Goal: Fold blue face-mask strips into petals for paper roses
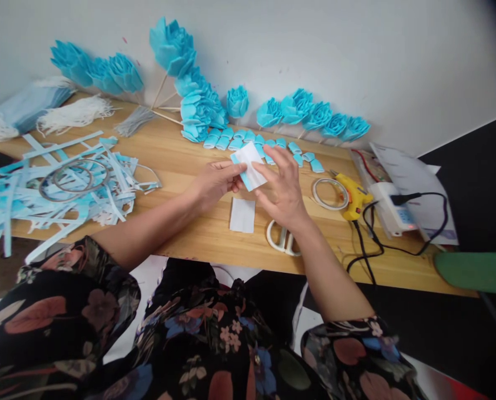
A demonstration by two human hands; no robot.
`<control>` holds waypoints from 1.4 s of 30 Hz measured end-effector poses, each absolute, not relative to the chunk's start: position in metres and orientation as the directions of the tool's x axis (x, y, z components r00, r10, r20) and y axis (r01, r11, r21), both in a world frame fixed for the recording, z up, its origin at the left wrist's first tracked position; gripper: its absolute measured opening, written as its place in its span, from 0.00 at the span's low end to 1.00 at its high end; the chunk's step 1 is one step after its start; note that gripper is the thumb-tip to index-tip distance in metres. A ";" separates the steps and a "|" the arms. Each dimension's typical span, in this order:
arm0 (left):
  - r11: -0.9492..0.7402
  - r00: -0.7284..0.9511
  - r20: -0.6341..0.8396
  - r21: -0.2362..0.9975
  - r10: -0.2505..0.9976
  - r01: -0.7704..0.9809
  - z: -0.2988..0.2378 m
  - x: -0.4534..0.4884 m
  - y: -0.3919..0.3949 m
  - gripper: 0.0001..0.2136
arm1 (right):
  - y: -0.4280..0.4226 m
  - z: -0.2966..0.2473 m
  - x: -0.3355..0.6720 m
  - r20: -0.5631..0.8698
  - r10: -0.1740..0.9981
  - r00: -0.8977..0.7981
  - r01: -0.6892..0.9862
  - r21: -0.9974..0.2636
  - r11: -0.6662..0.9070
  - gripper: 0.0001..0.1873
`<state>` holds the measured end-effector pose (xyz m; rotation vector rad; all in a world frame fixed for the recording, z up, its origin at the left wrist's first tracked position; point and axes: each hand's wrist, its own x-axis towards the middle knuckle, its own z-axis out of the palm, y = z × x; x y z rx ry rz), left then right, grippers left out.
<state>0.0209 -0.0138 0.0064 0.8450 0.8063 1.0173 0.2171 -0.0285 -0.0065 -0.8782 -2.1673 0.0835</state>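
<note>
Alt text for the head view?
A person's left hand holds a white-and-blue sheet over a wooden table, right hand close at its edge. Blue flowers are behind; cut strips lie left, a yellow glue gun right.

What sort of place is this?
Probably a small craft workspace, perhaps for handmade flowers: bright-blue layered-petal flowers line the white wall, a yellow plastic glue gun lies on the light-brown wooden table, and pale blue-and-white cut strips are heaped at the left.

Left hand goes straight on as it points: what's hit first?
Likely the right hand, beyond the white-and-blue piece pinched in the left hand; depth is unclear from this one view.
</note>
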 end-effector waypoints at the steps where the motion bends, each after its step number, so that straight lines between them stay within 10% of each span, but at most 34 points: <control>1: 0.298 0.321 -0.178 0.877 0.930 -0.376 0.007 0.022 -0.015 0.12 | -0.028 -0.008 0.215 0.643 0.614 -0.458 0.567 -0.321 0.759 0.26; 11: 0.256 0.320 -0.144 0.904 0.936 -0.342 0.000 0.024 -0.019 0.14 | -0.025 -0.010 0.217 0.673 0.639 -0.373 0.550 -0.395 0.736 0.03; 27: 0.133 0.285 -0.075 0.973 0.956 -0.189 -0.006 0.023 -0.018 0.13 | -0.031 -0.008 0.210 0.518 0.851 -0.082 0.392 -0.769 0.505 0.02; 42: -0.023 0.321 0.025 1.000 0.947 -0.011 -0.005 0.021 -0.019 0.14 | -0.026 -0.018 0.214 0.398 0.914 -0.080 0.293 -0.867 0.403 0.22</control>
